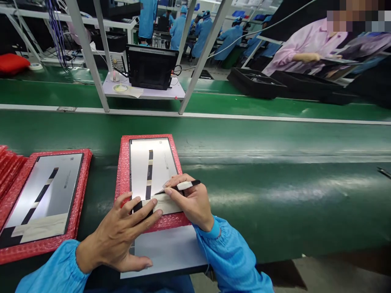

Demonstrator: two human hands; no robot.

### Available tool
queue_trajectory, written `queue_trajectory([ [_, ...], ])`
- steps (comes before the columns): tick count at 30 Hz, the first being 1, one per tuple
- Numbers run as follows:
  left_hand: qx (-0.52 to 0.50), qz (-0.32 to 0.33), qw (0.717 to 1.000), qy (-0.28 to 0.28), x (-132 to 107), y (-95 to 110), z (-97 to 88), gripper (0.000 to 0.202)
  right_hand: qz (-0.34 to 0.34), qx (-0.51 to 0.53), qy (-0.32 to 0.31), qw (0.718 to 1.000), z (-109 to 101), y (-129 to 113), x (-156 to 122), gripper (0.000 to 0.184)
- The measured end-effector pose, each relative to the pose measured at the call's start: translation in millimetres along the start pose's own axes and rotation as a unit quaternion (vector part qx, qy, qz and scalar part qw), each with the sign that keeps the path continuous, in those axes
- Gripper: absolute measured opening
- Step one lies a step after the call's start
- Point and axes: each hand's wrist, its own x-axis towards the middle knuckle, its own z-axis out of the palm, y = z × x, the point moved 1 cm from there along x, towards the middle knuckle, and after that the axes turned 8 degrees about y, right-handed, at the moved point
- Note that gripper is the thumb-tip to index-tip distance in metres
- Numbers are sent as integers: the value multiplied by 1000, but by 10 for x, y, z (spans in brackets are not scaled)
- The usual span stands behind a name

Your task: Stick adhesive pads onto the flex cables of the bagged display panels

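In front of me a silver display panel (140, 169) lies on red bubble wrap (122, 179). A flat cable (149, 171) with black and pale sections runs down its back to a pale tape strip (168, 204) near the lower edge. My left hand (122, 232) rests with fingers spread over the panel's lower left corner. Between the fingers of my right hand (194, 201) is a pair of tweezers (185, 185) with a white and black grip. Their thin tips point left, close to the cable's lower end and the strip's upper edge.
A similar panel (61, 195) on red bubble wrap lies at the left, beside stacked red wraps (9, 171). Under my wrists is a grey-white sheet (171, 246). Metal posts (201, 53) and a black monitor (152, 67) stand beyond the green surface (275, 195). Other people work farther back.
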Motion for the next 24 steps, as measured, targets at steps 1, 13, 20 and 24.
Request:
queue_trajectory([
  [1,-2,1,1000,-7,-14,-14,-4,93,6,0,-1,1000,2,0,1,12],
  [13,-95,7,995,16,-348,-185,90,85,47,26,-14,998,19,10,24,18],
  [20,-88,0,995,44,-317,-168,96,87,45,47,-16,998,25,48,45,21],
  [24,-38,-15,999,-12,-226,-114,42,90,44,59,-13,997,29,46,51,21],
])
